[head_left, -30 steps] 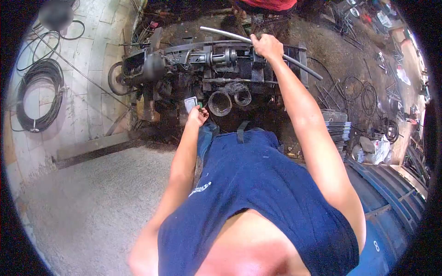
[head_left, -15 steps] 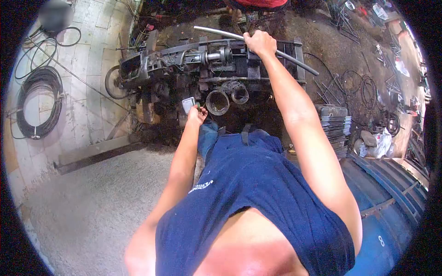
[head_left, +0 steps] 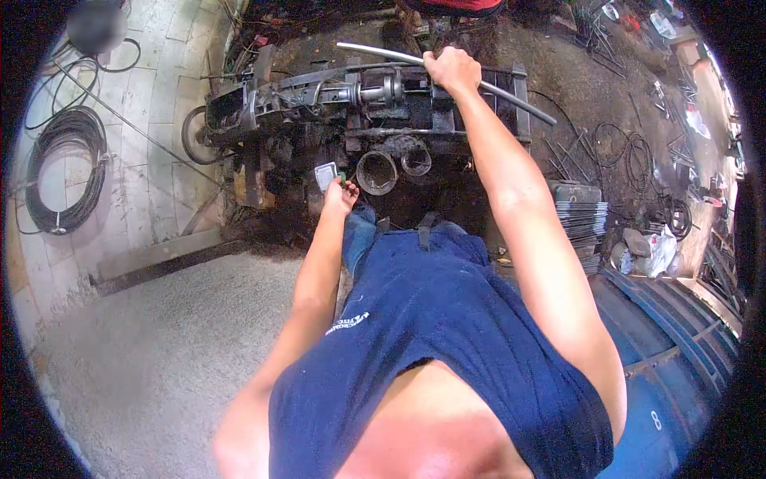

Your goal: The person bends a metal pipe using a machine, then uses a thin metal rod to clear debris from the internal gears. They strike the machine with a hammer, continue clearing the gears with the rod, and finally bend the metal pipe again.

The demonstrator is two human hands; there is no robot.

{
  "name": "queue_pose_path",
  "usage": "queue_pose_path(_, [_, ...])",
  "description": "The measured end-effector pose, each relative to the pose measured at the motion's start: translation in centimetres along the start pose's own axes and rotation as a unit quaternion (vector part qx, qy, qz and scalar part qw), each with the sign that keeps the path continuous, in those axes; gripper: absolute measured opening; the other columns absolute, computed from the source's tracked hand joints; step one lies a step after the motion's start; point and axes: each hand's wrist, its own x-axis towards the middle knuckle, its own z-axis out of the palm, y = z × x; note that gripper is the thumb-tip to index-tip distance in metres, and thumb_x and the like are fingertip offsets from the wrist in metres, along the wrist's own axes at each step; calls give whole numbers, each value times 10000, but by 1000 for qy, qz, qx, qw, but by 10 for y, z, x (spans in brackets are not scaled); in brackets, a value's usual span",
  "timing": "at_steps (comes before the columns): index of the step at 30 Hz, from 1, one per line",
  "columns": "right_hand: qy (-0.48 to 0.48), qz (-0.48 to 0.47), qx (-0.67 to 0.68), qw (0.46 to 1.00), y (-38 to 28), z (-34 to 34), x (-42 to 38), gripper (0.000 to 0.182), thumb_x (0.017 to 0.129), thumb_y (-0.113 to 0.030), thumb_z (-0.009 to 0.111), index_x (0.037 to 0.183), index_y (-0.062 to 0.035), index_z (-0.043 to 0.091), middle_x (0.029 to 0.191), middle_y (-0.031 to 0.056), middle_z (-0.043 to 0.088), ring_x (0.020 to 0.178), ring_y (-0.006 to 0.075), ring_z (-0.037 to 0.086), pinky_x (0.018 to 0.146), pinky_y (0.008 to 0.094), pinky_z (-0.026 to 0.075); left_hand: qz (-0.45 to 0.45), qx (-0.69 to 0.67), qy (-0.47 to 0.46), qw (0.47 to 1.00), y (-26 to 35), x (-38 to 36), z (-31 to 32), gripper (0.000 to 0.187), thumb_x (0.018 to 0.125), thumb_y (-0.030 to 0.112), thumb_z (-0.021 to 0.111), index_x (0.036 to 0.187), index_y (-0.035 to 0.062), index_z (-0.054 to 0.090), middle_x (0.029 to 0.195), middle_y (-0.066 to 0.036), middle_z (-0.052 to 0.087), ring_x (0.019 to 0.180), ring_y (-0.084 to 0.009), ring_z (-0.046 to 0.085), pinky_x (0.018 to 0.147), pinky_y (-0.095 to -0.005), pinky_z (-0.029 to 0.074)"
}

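Note:
My right hand (head_left: 453, 70) is wrapped round a long, thin grey metal rod (head_left: 519, 104), which slants across the upper side of a dark, greasy machine (head_left: 307, 100). A bright shaft with a round collar (head_left: 383, 89) runs along the machine, to the left of that hand. Lower down, my left hand (head_left: 341, 194) has its fingers curled beside a small pale rectangular box (head_left: 325, 174). Something green shows at those fingertips, too small to make out. Two round open cups or pipe ends (head_left: 377, 173) sit just right of my left hand.
A coil of dark wire (head_left: 65, 172) lies on the pale tiles at left. Stacked metal pieces (head_left: 578, 211) and a blue ribbed metal surface (head_left: 662, 351) are to the right. Loose rods and cables litter the dark floor. A person in red (head_left: 459, 6) is beyond the machine.
The view has shifted slightly. Both hands keep nearly the same places, and the rod has barely moved, its right end a little higher in the view.

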Motion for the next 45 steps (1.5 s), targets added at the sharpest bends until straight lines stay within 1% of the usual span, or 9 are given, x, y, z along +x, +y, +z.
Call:
queue_pose_path(4, [2, 2, 13, 1000, 11, -5, -2, 583, 841, -552, 507, 926, -22, 733, 962, 207, 703, 926, 345, 684, 824, 426, 528, -1, 1, 0, 1000, -3, 0, -2, 278, 993, 286, 428, 800, 92, 475, 698, -28, 497, 623, -163, 498, 630, -347, 479])
queue_pose_path(9, [-1, 13, 17, 1000, 5, -1, -1, 589, 840, -559, 507, 927, -23, 733, 964, 205, 704, 935, 347, 682, 825, 431, 527, 28, 9, -15, 999, -4, -5, 0, 271, 993, 289, 437, 807, 95, 474, 710, -25, 477, 636, -162, 499, 633, -352, 480])
queue_pose_path(12, [-6, -2, 3, 1000, 2, -2, -1, 584, 845, -554, 504, 936, -24, 732, 975, 205, 702, 946, 348, 679, 832, 428, 524, 24, -2, -9, 1000, -4, -6, 1, 272, 995, 288, 433, 810, 93, 472, 713, -31, 472, 640, -165, 499, 634, -352, 479])
queue_pose_path(18, [11, 11, 16, 1000, 11, -7, -3, 571, 845, -538, 493, 954, -30, 730, 998, 211, 696, 965, 343, 675, 852, 419, 518, 15, 7, 3, 1000, -4, 2, -1, 272, 1004, 293, 420, 828, 92, 469, 710, -23, 478, 645, -177, 504, 657, -368, 477])
queue_pose_path(21, [2, 10, 15, 1000, 4, -6, -6, 577, 841, -541, 490, 945, -27, 731, 986, 208, 699, 950, 343, 679, 840, 422, 522, 13, -7, -22, 1000, -5, 7, -5, 260, 1006, 293, 417, 848, 93, 469, 712, -20, 490, 650, -179, 510, 664, -374, 477])
queue_pose_path(27, [15, -2, 12, 1000, 11, -7, -4, 582, 844, -537, 485, 937, -17, 730, 967, 207, 702, 925, 345, 686, 821, 420, 529, 17, -15, -16, 1000, -6, 3, -3, 225, 1005, 282, 413, 882, 102, 473, 717, -23, 497, 652, -179, 514, 661, -373, 477])
queue_pose_path(31, [8, 19, 10, 1000, 10, -7, -4, 587, 843, -543, 491, 931, -16, 732, 967, 209, 702, 930, 344, 685, 829, 424, 527, 17, -11, -7, 1000, -6, 0, -2, 227, 1001, 287, 419, 882, 101, 472, 716, -24, 495, 654, -177, 514, 656, -372, 476])
queue_pose_path(39, [28, -1, 10, 1000, 11, -7, -4, 588, 827, -548, 503, 911, -14, 735, 943, 209, 704, 918, 349, 684, 818, 423, 527, 23, 7, -20, 999, -6, -3, -2, 316, 992, 312, 444, 785, 77, 488, 699, -34, 492, 633, -173, 516, 617, -346, 466])
queue_pose_path(45, [15, 12, 4, 1000, 7, -1, -1, 581, 833, -539, 496, 913, -15, 734, 953, 203, 705, 908, 349, 687, 813, 427, 530, 33, 14, -5, 999, -8, -4, -1, 303, 993, 308, 438, 799, 83, 494, 702, -31, 501, 629, -172, 501, 630, -352, 465])
